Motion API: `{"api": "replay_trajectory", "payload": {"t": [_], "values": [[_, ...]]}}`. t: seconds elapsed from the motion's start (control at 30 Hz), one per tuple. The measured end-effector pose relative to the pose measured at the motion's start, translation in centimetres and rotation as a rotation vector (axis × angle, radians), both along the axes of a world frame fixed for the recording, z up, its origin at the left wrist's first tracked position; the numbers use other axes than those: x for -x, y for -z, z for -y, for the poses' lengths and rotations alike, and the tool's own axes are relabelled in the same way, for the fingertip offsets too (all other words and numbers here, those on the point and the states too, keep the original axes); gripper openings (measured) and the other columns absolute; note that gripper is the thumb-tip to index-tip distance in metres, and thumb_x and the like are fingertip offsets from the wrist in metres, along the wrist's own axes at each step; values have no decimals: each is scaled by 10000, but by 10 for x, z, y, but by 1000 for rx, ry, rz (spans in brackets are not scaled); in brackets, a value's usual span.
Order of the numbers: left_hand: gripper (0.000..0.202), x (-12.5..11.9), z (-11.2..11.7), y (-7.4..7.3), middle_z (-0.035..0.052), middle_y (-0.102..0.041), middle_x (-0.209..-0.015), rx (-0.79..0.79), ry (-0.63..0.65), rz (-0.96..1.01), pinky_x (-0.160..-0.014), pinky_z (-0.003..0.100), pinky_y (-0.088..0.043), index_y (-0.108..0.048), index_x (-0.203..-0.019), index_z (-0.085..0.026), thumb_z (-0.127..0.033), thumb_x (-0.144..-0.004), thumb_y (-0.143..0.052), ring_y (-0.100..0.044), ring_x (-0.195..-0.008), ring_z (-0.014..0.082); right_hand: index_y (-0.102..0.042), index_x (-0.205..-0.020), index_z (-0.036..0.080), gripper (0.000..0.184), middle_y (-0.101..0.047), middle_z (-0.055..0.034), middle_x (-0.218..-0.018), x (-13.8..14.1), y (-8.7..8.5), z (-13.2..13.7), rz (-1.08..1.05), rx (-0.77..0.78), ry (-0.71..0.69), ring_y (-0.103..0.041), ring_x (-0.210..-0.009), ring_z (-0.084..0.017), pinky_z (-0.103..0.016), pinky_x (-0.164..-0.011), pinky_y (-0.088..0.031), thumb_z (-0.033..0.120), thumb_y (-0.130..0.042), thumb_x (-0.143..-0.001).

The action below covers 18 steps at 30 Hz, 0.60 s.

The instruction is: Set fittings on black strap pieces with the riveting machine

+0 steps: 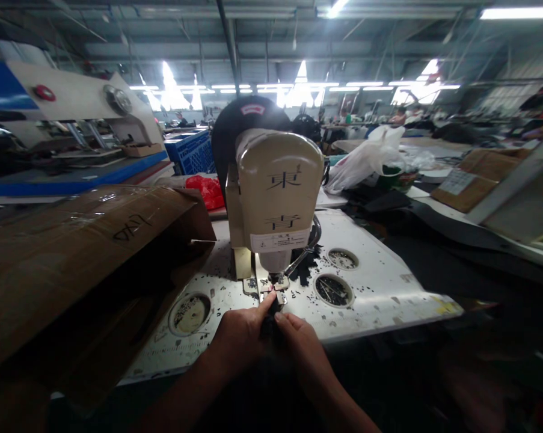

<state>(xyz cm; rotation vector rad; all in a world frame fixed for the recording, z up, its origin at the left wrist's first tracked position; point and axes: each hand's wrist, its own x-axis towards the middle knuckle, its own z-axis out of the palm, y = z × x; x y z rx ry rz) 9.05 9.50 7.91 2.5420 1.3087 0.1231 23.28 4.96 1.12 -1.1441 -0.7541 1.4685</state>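
Cream paint covered the machine head (280,186) in the middle of my head view, its narrow foot standing just above the small metal plates (281,297) on the worktable (379,313). Black material (271,328) lay at the table's near edge, its front end by those plates and the rest dropping into shadow, where I couldn't make out its shape.

The left hand (242,331) had its index finger stretched along the material to the plates, I judged to steady and line up the front end; its other fingers were hidden, so I couldn't tell whether they gripped. The right hand (300,337) sat close beside it, thumb and fingers pinched on the material, probably to hold it straight from the other side.

Black scraps (303,273) lay behind the plates, and dark bits speckled the tabletop. Its round recesses seemed suited to catching such litter. To the left, a cardboard box (91,240) stood with its dark opening towards the machine, perhaps for easy reach.
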Motion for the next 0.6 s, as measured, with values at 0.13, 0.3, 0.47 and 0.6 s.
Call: {"api": "replay_trajectory", "payload": {"t": [0.13, 0.3, 0.47, 0.6], "values": [[747, 3, -3, 5, 154, -750, -1190, -17, 20, 38, -834, 464, -561, -344, -1612, -208, -319, -904, -554, -742, -1010, 376, -599, -836, 170, 476, -566, 28, -578, 1, 3, 1, 30, -9, 15, -527, -516, -150, -264, -508, -377, 645, -630, -833], [633, 12, 0, 19, 158, -763, -1123, -125, 58, 147, -791, 408, -553, -434, -1553, -142, -323, -947, -471, -754, -942, 324, -613, -845, 163, 472, -602, 11, -640, 1, -1, -1, 39, -5, 35, -543, -549, -149, -267, -527, -398, 635, -634, -823], [400, 25, 24, 25, 96, -768, -972, -124, 53, 303, -720, 348, -510, -636, -1277, -178, -265, -897, -543, -745, -861, 277, -638, -844, 147, 442, -575, 28, -620, 1, -9, 1, 76, 20, 56, -517, -509, -124, -239, -474, -344, 588, -627, -831], [228, 32, 55, 35, 73, -743, -842, 58, -20, 435, -691, 298, -487, -711, -942, -233, -345, -974, -515, -707, -745, 210, -628, -860, 153, 442, -547, 47, -589, 2, -7, 0, 42, 57, 53, -470, -464, -103, -222, -448, -303, 594, -613, -835]]}}
